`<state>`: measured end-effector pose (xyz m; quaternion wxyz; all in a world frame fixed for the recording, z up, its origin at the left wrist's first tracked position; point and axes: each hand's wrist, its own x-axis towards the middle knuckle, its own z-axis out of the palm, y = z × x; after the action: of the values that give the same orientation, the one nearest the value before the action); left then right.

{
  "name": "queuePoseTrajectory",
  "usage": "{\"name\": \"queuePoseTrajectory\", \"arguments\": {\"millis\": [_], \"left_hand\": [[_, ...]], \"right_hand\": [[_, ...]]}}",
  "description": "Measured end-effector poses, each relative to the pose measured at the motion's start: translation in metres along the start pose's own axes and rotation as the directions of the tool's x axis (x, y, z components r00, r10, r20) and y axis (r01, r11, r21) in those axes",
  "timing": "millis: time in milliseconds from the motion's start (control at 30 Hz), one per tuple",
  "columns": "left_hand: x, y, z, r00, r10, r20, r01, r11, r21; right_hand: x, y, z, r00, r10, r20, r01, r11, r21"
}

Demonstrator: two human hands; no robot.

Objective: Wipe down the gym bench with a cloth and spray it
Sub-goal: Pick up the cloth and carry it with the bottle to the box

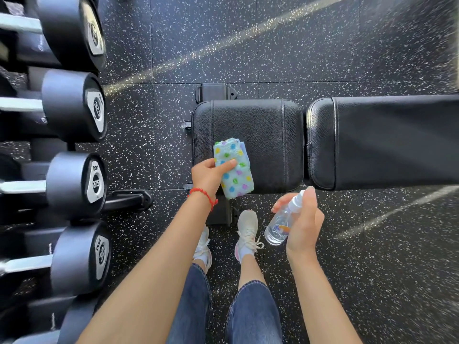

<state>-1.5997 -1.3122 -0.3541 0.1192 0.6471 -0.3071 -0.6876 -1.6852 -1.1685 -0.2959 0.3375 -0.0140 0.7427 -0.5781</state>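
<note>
Black padded vinyl gym bench [260, 135] spans centre to right edge of frame: square seat pad in the middle, long back pad [387, 140] to its right, a narrow gap between them. Left hand [210, 176] pinches a folded pale-blue cloth with coloured polka dots [233, 167], thumb on top, fingers underneath; cloth lies over the seat pad's lower left corner, though whether it presses flat on the vinyl is hard to tell. Right hand [301, 220], lower centre, is wrapped around a small clear plastic spray bottle with white nozzle [282, 225], index finger on the nozzle top; bottle hangs off the bench, just below the seat pad's near edge. Red string bracelet [202, 193] on left wrist. White laced sneakers [246, 233] on black speckled rubber floor [273, 45]. Rack of black dumbbells [74, 112] down the left edge.
</note>
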Motion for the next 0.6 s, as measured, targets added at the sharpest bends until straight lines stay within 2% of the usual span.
{"name": "queuePoseTrajectory", "arguments": {"millis": [167,367,600], "left_hand": [[-0.054,0.021,-0.032,0.999,-0.034,0.034,0.037,0.995,-0.096],[-0.124,0.047,-0.080,0.999,0.005,0.037,-0.002,0.996,-0.086],[-0.185,0.059,-0.119,0.998,0.062,-0.002,-0.061,0.979,-0.193]], "right_hand": [[-0.025,-0.034,0.010,1.000,-0.019,0.019,0.018,1.000,0.025],[-0.067,-0.075,0.025,0.994,-0.062,0.086,0.061,0.998,0.008],[-0.098,-0.107,0.035,0.977,-0.100,0.186,0.093,0.995,0.044]]}}
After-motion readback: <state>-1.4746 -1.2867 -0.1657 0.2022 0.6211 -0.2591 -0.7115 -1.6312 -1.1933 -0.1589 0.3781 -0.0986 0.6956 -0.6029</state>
